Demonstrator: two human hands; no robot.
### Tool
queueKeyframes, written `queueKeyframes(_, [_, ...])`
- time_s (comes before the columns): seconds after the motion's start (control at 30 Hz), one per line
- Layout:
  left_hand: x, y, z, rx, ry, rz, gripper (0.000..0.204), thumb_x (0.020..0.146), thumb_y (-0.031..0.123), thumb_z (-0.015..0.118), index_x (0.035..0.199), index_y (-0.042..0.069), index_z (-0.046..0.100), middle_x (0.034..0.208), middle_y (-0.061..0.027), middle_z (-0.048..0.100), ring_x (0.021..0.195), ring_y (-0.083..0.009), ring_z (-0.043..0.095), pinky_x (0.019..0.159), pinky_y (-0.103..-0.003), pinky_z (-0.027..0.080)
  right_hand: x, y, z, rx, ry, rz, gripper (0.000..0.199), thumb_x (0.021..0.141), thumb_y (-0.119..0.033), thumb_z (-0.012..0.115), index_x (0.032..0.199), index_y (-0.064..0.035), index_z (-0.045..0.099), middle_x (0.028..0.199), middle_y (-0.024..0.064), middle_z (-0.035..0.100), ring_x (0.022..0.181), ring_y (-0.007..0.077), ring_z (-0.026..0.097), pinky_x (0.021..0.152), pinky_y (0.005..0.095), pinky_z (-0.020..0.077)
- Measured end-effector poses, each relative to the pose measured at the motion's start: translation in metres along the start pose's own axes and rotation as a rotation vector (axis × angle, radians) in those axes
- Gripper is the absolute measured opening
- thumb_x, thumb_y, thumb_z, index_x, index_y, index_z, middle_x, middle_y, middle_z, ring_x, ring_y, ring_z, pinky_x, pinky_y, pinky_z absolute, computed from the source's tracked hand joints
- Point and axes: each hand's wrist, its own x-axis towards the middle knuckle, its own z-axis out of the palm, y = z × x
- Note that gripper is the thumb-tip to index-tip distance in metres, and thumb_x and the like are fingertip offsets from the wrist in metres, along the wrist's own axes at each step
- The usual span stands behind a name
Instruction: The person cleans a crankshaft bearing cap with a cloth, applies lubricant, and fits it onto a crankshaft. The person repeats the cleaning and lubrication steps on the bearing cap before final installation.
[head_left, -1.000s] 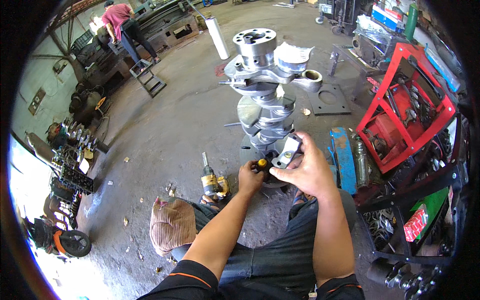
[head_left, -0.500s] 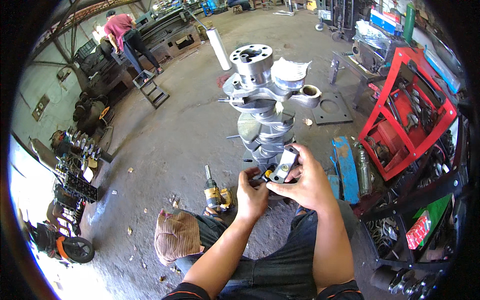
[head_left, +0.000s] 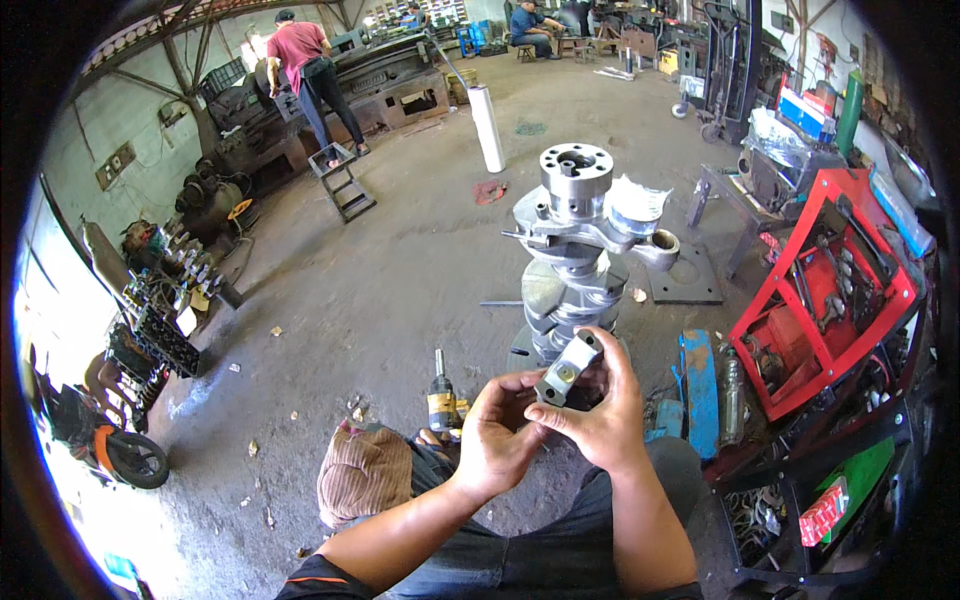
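A grey metal connecting rod cap (head_left: 566, 374), with a bolt hole at each end, is tilted up in front of my lap. My right hand (head_left: 612, 418) grips it, fingers along the far side and thumb near its lower end. Closed against that lower end is my left hand (head_left: 496, 436), its thumb close to the right thumb; part of its fingertips is hidden. Just beyond stands an upright crankshaft (head_left: 572, 290), topped by a round flange with holes. A connecting rod (head_left: 600, 238) is around it below the flange, pointing right, with a white sheet (head_left: 636, 198) beside it.
A yellow-black power tool (head_left: 440, 402) stands left of my hands, near a brown ribbed cloth (head_left: 365, 472). At right are a blue metal piece (head_left: 698, 392), a clear bottle (head_left: 733, 400) and a red tool rack (head_left: 790, 345). A co-worker (head_left: 305, 75) stands at a machine far left.
The view has shifted, so the crankshaft sits further right and lower. My left hand has moved closer round the cap's lower end; a yellow-black bit seen by its fingertips is now hidden.
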Motion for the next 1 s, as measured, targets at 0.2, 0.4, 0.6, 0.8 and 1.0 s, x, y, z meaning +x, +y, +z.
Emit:
queueKeyframes(0.2, [0.003, 0.005, -0.007, -0.061, 0.011, 0.008, 0.036, 0.091, -0.006, 0.071, 0.119, 0.001, 0.05, 0.133, -0.0175, 0.06, 0.121, -0.0232, 0.062, 0.104, -0.039, 0.053, -0.011, -0.008, 0.017, 0.033, 0.07, 0.106, 0.1, 0.063, -0.029, 0.1, 0.14, 0.001, 0.045, 0.127, 0.015, 0.058, 0.115, 0.0214, 0.06, 0.098, 0.0374, 0.0504])
queueKeyframes(0.4, [0.027, 0.023, -0.023, -0.107, -0.012, -0.007, 0.035, 0.094, -0.005, 0.068, 0.121, 0.004, 0.048, 0.134, -0.0161, 0.06, 0.121, -0.0211, 0.061, 0.102, -0.037, 0.053, -0.009, -0.017, 0.016, 0.081, -0.008, 0.013, 0.116, 0.064, -0.035, 0.099, 0.152, 0.0029, 0.034, 0.126, 0.0141, 0.059, 0.114, 0.023, 0.061, 0.099, 0.0385, 0.0495])
queueKeyframes(0.6, [0.073, 0.049, -0.06, -0.144, -0.083, -0.074, 0.035, 0.096, 0.011, 0.072, 0.121, 0.01, 0.048, 0.134, -0.0219, 0.062, 0.124, -0.0256, 0.061, 0.105, -0.042, 0.048, -0.003, -0.016, 0.009, 0.063, -0.01, -0.041, 0.121, 0.065, -0.041, 0.097, 0.153, 0.0057, 0.028, 0.124, 0.0194, 0.064, 0.109, 0.0267, 0.065, 0.093, 0.0384, 0.0524])
queueKeyframes(0.8, [0.124, 0.04, -0.105, -0.148, -0.097, 0.036, 0.044, 0.09, 0.018, 0.079, 0.121, 0.01, 0.049, 0.133, -0.0226, 0.063, 0.121, -0.0251, 0.063, 0.106, -0.042, 0.047, 0.021, 0.016, -0.005, -0.393, -0.333, 0.311, 0.076, 0.069, -0.035, 0.094, 0.13, -0.0042, 0.061, 0.106, 0.0126, 0.072, 0.098, 0.0209, 0.069, 0.075, 0.0358, 0.0573])
queueKeyframes(1.0, [0.166, 0.011, -0.143, -0.267, -0.176, -0.059, 0.045, 0.089, 0.021, 0.081, 0.121, 0.012, 0.05, 0.128, -0.0207, 0.066, 0.122, -0.0287, 0.062, 0.105, -0.045, 0.048, 0.033, 0.055, 0.02, -0.63, -0.977, 0.453, 0.073, 0.082, -0.056, 0.079, 0.128, -0.0009, 0.062, 0.111, 0.0182, 0.07, 0.101, 0.0311, 0.069, 0.09, 0.0419, 0.0546])
